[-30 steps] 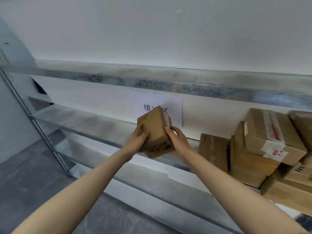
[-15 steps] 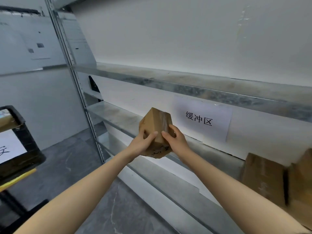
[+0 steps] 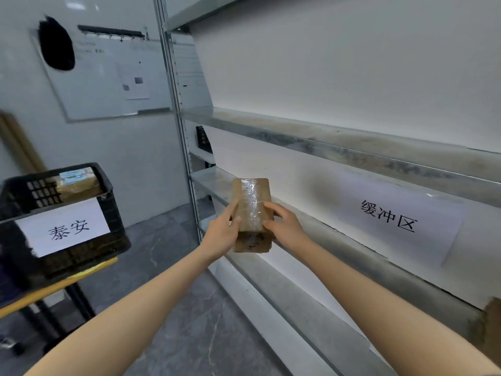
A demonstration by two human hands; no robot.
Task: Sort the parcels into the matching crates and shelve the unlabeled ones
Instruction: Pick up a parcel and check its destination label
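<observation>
In the middle of the frame, both hands hold a small brown box [image 3: 252, 213] in the air, in front of the metal shelf [image 3: 339, 240]. The left hand [image 3: 223, 232] grips its left side and the right hand [image 3: 284, 226] grips its right side. At the left of the frame sits a black crate [image 3: 108, 213] with a white label [image 3: 63, 227] and a parcel [image 3: 78, 181] inside. A white sign [image 3: 393, 218] hangs at the right.

Two parcels: held parcel [image 3: 252, 207], crated parcel [image 3: 78, 183]. One labelled crate [image 3: 113, 213]. Two signs: crate sign [image 3: 62, 229], shelf sign [image 3: 401, 221]. Two hands: left hand [image 3: 221, 234], right hand [image 3: 287, 229].
</observation>
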